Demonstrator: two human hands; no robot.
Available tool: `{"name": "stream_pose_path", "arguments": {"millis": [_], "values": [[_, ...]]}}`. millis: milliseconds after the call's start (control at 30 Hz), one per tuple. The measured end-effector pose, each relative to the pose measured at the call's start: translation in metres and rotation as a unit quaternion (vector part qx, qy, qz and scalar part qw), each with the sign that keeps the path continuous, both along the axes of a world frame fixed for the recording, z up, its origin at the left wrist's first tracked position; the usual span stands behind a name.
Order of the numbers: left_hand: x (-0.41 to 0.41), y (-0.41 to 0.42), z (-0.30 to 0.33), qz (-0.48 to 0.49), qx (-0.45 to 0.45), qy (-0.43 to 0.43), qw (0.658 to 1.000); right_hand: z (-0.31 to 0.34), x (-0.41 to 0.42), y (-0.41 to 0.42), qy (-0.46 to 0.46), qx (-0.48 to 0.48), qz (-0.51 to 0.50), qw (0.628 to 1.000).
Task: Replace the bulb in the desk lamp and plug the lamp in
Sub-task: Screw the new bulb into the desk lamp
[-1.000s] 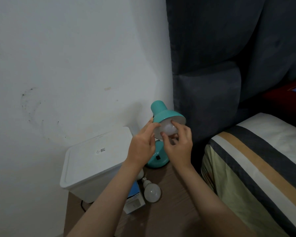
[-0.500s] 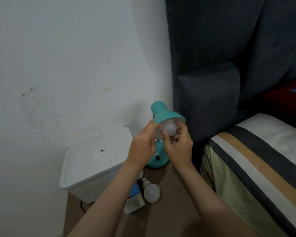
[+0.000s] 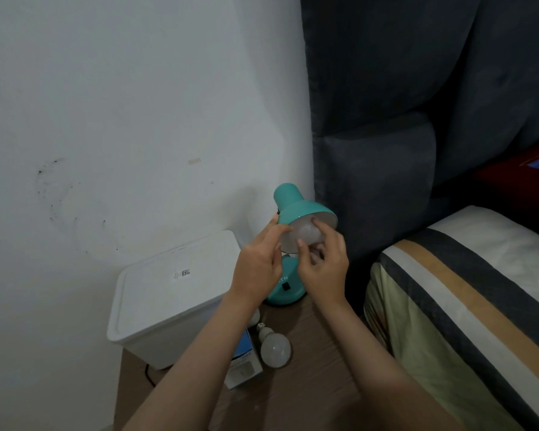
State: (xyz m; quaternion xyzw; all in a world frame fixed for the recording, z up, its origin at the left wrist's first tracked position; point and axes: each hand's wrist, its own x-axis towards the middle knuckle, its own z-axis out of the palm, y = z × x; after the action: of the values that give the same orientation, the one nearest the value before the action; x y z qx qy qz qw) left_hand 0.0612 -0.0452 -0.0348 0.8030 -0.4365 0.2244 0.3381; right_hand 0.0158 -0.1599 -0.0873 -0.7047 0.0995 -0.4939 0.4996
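Note:
A teal desk lamp point(image 3: 296, 205) stands on a wooden bedside table point(image 3: 305, 396), its shade tilted toward me. A white bulb point(image 3: 304, 236) sits in the mouth of the shade. My right hand point(image 3: 324, 265) has its thumb and fingers closed around that bulb. My left hand point(image 3: 259, 265) rests its fingertips on the left rim of the shade, steadying it. A second white bulb point(image 3: 274, 348) lies loose on the table, screw base pointing away from me. A blue and white bulb box point(image 3: 245, 367) lies beside it, partly under my left forearm.
A white lidded plastic bin point(image 3: 168, 293) stands left of the lamp against the white wall. A black cord point(image 3: 150, 377) hangs below the bin. A dark padded headboard point(image 3: 386, 150) and a striped pillow point(image 3: 467, 300) fill the right side.
My right hand's fingers have shifted around the bulb, the thumb now lower on its face. The left hand and the lamp have stayed in place.

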Motion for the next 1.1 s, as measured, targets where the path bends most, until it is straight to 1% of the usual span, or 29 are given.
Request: {"name": "stream_pose_path", "arguments": {"millis": [133, 267, 333, 400, 533, 667, 867, 1000, 1100], "values": [[0.001, 0.0, 0.001, 0.0, 0.001, 0.001, 1.0, 0.005, 0.002, 0.002, 0.011, 0.037, -0.016, 0.999], [-0.001, 0.0, 0.0, 0.0, 0.004, 0.001, 1.0, 0.009, 0.002, 0.002, 0.036, 0.102, -0.023, 0.994], [-0.002, 0.0, -0.001, -0.002, 0.0, 0.002, 1.0, 0.009, 0.002, 0.003, 0.038, 0.098, -0.04, 0.994], [-0.002, 0.0, -0.001, -0.004, -0.002, 0.001, 1.0, 0.01, 0.001, 0.006, 0.022, 0.073, -0.031, 0.997], [0.0, -0.001, -0.001, -0.002, -0.001, 0.001, 1.0, 0.003, 0.003, 0.006, 0.001, -0.018, -0.014, 1.0], [0.001, -0.001, -0.001, -0.001, 0.003, -0.003, 1.0, 0.003, 0.004, 0.0, 0.017, -0.024, -0.039, 0.999], [0.0, -0.003, 0.0, 0.005, -0.002, -0.006, 1.0, 0.007, 0.002, -0.005, 0.056, 0.011, -0.045, 0.997], [-0.002, -0.003, 0.0, 0.008, 0.006, -0.006, 1.0, 0.011, 0.004, -0.003, 0.053, 0.069, -0.041, 0.995], [-0.001, -0.002, 0.001, 0.011, 0.006, -0.001, 1.0, 0.013, 0.006, -0.001, 0.057, 0.071, -0.044, 0.995]]}}
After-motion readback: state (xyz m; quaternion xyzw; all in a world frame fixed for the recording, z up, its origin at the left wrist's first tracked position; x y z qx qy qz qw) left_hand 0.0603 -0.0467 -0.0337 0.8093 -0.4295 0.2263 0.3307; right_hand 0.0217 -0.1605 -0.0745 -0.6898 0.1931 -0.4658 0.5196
